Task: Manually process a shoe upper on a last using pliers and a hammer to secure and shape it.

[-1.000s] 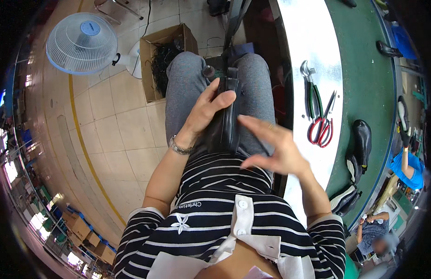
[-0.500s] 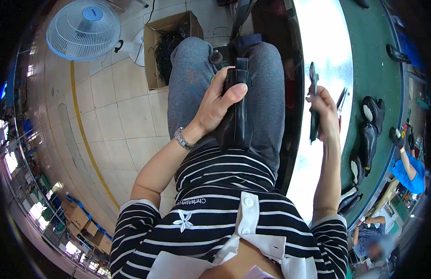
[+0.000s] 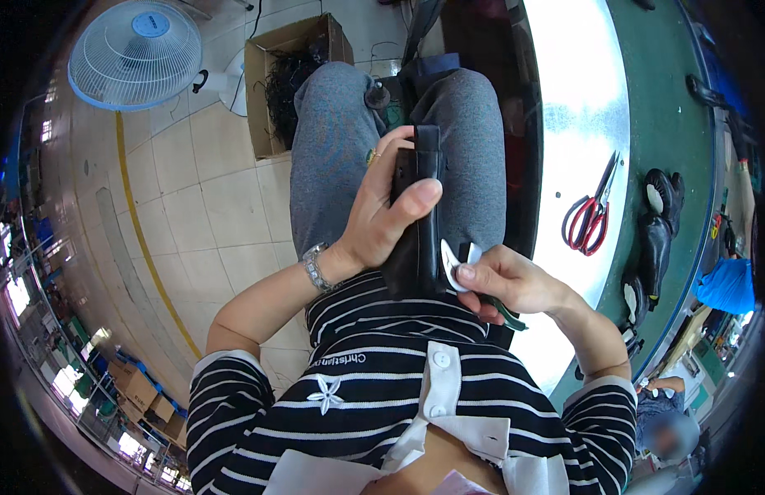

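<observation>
I note: left hand (image 3: 387, 214) clasps a glossy, oblong black leather-like piece (image 3: 429, 235) above grey fabric trousers (image 3: 473, 157); right hand (image 3: 514, 285) grips silver-headed, green-handled pincers (image 3: 452, 272). Piece seems light, firm, slippery; best held mid-length.

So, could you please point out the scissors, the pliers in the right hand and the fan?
Pliers (image 3: 450, 268), head view: on the silvery metal head.
Scissors (image 3: 599, 199), head view: on the pivot.
Fan (image 3: 137, 58), head view: on the grille.

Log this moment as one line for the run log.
left hand: holding black item | right hand: holding pliers, tips beside item | scissors: on bench
</observation>
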Motion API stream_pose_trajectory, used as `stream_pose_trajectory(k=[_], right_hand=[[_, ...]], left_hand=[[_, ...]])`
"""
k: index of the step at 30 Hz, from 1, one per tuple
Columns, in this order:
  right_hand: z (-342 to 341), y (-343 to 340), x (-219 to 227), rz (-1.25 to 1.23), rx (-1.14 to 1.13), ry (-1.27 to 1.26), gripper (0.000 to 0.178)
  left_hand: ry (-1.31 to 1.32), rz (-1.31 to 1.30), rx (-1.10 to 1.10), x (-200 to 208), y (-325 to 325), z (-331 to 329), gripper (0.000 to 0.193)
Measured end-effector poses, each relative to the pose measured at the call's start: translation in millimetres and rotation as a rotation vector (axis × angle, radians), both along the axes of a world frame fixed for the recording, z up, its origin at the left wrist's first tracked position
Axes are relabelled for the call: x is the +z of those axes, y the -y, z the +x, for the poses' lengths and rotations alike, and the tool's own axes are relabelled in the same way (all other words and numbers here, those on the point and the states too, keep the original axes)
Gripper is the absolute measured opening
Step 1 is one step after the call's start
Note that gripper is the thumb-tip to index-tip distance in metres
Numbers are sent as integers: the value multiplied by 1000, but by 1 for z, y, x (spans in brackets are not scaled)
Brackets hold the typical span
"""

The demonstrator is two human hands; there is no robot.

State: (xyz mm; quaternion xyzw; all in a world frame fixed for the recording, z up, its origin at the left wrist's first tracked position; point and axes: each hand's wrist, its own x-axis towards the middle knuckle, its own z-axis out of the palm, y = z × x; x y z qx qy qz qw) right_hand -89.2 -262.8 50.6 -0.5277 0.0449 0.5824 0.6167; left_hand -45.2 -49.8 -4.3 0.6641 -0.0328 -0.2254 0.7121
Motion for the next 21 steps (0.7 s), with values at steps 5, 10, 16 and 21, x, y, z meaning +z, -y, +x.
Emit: stream_pose_trajectory(k=[5, 10, 16, 21], right_hand=[[10, 3, 15, -144, 251, 155, 67], [20, -1, 35, -298, 419, 398, 66], [22, -8, 50, -485, 480, 708, 60], [16, -9, 44, -577, 401, 759, 60]], left_hand=[[110, 41, -25, 7, 2, -4, 46], [99, 57, -22, 8, 7, -6, 44], [73, 45, 31, 2, 12, -4, 46], [70, 92, 18, -4, 12, 3, 54]])
